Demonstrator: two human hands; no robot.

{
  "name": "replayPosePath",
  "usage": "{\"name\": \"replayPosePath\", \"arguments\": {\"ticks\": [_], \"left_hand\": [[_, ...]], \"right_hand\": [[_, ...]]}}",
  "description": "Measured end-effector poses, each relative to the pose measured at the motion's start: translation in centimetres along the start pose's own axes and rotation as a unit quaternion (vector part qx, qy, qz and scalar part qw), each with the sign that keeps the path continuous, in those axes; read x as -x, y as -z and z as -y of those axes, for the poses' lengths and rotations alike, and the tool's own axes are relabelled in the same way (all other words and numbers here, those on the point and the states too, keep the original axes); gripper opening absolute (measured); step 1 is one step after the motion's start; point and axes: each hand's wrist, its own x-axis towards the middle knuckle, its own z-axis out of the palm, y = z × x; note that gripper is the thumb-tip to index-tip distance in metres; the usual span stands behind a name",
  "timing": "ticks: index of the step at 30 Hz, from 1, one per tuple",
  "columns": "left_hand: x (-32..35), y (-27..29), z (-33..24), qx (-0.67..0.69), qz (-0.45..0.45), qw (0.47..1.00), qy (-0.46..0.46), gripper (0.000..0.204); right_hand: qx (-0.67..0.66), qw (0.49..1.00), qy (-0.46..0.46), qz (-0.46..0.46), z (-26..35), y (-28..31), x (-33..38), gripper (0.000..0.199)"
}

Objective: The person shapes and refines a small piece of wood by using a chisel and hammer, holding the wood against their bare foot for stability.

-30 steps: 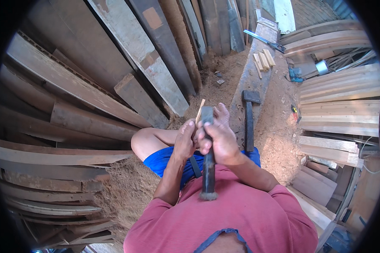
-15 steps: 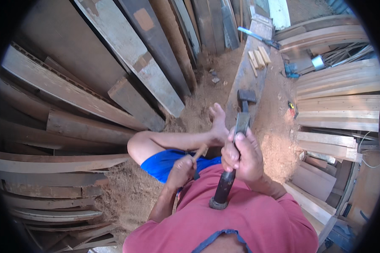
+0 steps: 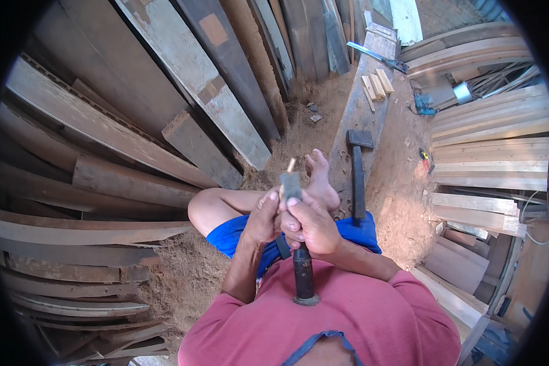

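My right hand [image 3: 316, 227] grips a broad chisel [image 3: 303, 271] around its shank, with the blade pointing away from me. The dark handle's ringed end rests against my red shirt. Pressed close beside it, my left hand [image 3: 262, 218] is closed at the blade. A small strip of wood [image 3: 291, 165] pokes out past the blade's tip; its lower part is hidden behind the blade and fingers. To the right of my hands a dark mallet [image 3: 358, 165] lies with its head on the plank bench [image 3: 354, 110] and its handle toward my blue shorts.
Several short wood blocks [image 3: 377, 84] and a handsaw [image 3: 372, 53] lie farther up the bench. Boards [image 3: 207, 79] lean along the left, and stacked planks [image 3: 491, 149] line the right. A teal power tool [image 3: 422, 104] and a tape measure [image 3: 424, 158] sit near that stack.
Both hands have come together in front of me. The chisel has moved left, its blade now against the wood strip from my left hand. The mallet's handle is now uncovered.
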Motion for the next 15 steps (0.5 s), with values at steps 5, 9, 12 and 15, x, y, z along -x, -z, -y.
{"name": "replayPosePath", "arguments": {"ticks": [5,9,12,15], "left_hand": [[5.8,2.8,3.9,-0.194,-0.054,0.978,0.061,0.042],[2.6,1.7,2.8,-0.051,-0.097,0.993,-0.034,0.038],[-1.0,0.7,1.0,0.009,-0.088,0.993,-0.074,0.036],[-2.1,0.2,-0.2,-0.029,-0.031,0.994,-0.097,0.035]], "right_hand": [[0.089,0.972,0.219,-0.013,3.8,0.3,5.2,0.016],[0.063,0.991,0.103,-0.066,1.1,1.9,2.7,0.019],[-0.012,1.0,-0.001,0.007,-0.3,3.2,0.1,0.021],[-0.012,0.998,0.055,-0.014,0.1,4.0,-1.3,0.021]]}}
